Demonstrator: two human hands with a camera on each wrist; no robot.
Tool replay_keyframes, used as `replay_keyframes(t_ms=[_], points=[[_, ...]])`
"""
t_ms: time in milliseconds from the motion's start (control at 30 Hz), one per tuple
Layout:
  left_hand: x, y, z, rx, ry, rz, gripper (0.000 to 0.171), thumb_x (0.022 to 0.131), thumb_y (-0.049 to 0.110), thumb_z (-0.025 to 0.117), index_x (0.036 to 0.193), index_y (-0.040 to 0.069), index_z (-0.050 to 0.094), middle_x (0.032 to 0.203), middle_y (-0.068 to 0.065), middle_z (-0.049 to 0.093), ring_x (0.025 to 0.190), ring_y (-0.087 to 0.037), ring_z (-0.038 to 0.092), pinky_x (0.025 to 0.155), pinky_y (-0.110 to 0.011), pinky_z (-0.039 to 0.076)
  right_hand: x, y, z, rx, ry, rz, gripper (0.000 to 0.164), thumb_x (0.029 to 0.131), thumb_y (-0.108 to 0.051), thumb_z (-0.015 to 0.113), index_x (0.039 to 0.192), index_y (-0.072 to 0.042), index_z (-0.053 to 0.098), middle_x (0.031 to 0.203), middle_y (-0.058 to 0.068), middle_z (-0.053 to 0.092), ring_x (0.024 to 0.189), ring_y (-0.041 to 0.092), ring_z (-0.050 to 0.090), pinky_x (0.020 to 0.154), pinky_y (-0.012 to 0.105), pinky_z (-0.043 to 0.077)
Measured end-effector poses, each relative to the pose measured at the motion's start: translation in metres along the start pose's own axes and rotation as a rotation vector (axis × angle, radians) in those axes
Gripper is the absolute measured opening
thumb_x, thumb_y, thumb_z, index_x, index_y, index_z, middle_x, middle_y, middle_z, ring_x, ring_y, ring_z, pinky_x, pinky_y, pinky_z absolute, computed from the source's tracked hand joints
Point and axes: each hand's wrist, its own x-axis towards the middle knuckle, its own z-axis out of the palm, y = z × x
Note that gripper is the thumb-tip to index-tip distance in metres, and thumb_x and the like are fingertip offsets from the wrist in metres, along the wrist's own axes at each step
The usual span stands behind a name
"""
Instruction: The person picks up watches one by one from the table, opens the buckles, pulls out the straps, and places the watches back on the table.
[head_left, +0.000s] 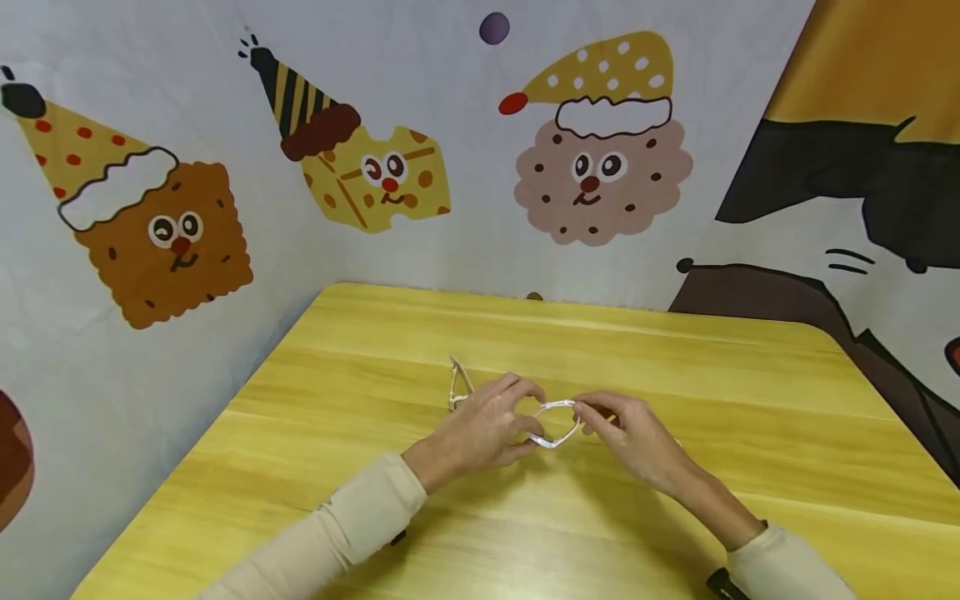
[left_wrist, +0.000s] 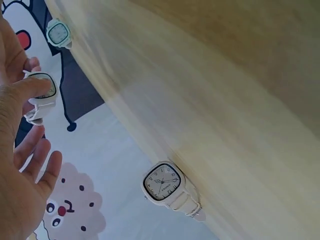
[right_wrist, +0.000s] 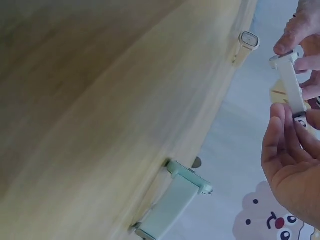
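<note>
Both hands hold a white wristwatch (right_wrist: 291, 82) above the table, its strap curved into a loop in the head view. My left hand (head_left: 483, 425) grips the case end, with the thumb over the dial in the left wrist view. At the other end of the strap, near the buckle, my right hand (head_left: 630, 433) pinches with thumb and fingers. A pale beige watch (left_wrist: 162, 182) stands on the table just beyond my left hand. The mint green watch (right_wrist: 175, 200) is on the right side, mostly hidden behind my right hand in the head view.
The yellow wood-grain table (head_left: 360, 333) reaches back to a white cloth backdrop (head_left: 465, 250) with cartoon biscuits and cheese. Another cloth side stands along the left edge. A dark object (head_left: 726, 585) shows beside the right sleeve.
</note>
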Motion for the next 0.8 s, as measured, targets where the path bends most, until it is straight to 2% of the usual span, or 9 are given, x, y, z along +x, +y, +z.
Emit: replay_keyframes(t_ms=[167, 267, 400, 500, 667, 733, 800], points=[[-0.003, 0.001, 0.002, -0.097, -0.001, -0.025, 0.014, 0.087, 0.026, 0.085, 0.100, 0.023, 0.083, 0.130, -0.006, 0.059, 0.117, -0.021, 0.056, 0.102, -0.026, 0.046, -0.004, -0.007, 0.002, 0.020, 0.045, -0.054, 0.015, 0.103, -0.020, 0.065, 0.108, -0.009, 0.074, 0.091, -0.003, 0.071, 0.075, 0.022, 0.068, 0.062, 0.029, 0.057], [-0.005, 0.000, 0.002, -0.195, 0.029, -0.050, 0.013, 0.088, 0.019, 0.083, 0.100, 0.018, 0.082, 0.131, -0.008, 0.058, 0.111, -0.019, 0.060, 0.091, -0.019, 0.050, -0.005, -0.010, 0.003, 0.044, 0.077, -0.091, 0.009, 0.102, -0.015, 0.067, 0.105, -0.010, 0.073, 0.089, -0.003, 0.071, 0.073, 0.020, 0.067, 0.062, 0.029, 0.056], [-0.006, -0.002, 0.001, -0.276, 0.074, -0.045, 0.013, 0.088, 0.018, 0.082, 0.100, 0.014, 0.079, 0.132, -0.010, 0.057, 0.099, -0.015, 0.063, 0.078, -0.010, 0.049, -0.004, -0.011, 0.004, 0.063, 0.135, -0.153, 0.006, 0.100, -0.006, 0.067, 0.103, -0.008, 0.072, 0.088, -0.005, 0.070, 0.074, 0.015, 0.068, 0.063, 0.028, 0.057], [-0.007, -0.003, 0.001, -0.340, 0.139, -0.020, 0.015, 0.088, 0.020, 0.080, 0.101, 0.013, 0.076, 0.131, -0.011, 0.057, 0.096, -0.013, 0.063, 0.078, -0.009, 0.048, -0.005, -0.010, 0.005, 0.052, 0.178, -0.198, 0.008, 0.097, -0.001, 0.069, 0.102, -0.006, 0.071, 0.087, -0.005, 0.069, 0.073, 0.014, 0.067, 0.064, 0.027, 0.058], [-0.006, -0.003, -0.005, -0.471, 0.334, -0.031, 0.023, 0.086, 0.016, 0.081, 0.102, 0.006, 0.068, 0.123, -0.010, 0.061, 0.103, -0.012, 0.064, 0.087, -0.017, 0.052, -0.006, -0.010, 0.006, 0.046, 0.234, -0.326, 0.020, 0.089, 0.010, 0.072, 0.100, -0.006, 0.071, 0.085, -0.004, 0.069, 0.071, 0.012, 0.067, 0.064, 0.023, 0.057], [-0.004, -0.003, -0.009, -0.520, 0.355, -0.075, 0.035, 0.086, 0.019, 0.085, 0.111, 0.004, 0.066, 0.123, -0.007, 0.062, 0.110, -0.012, 0.062, 0.091, -0.022, 0.053, -0.007, -0.010, 0.007, 0.047, 0.247, -0.401, 0.028, 0.085, 0.015, 0.074, 0.100, -0.007, 0.071, 0.084, -0.002, 0.069, 0.070, 0.012, 0.066, 0.064, 0.022, 0.057], [-0.002, -0.002, -0.011, -0.582, 0.329, -0.110, 0.047, 0.086, 0.021, 0.086, 0.123, 0.003, 0.064, 0.122, -0.005, 0.064, 0.112, -0.011, 0.060, 0.092, -0.025, 0.053, -0.007, -0.010, 0.008, 0.042, 0.252, -0.475, 0.033, 0.080, 0.019, 0.074, 0.101, -0.007, 0.071, 0.084, 0.000, 0.069, 0.070, 0.013, 0.066, 0.064, 0.021, 0.057]])
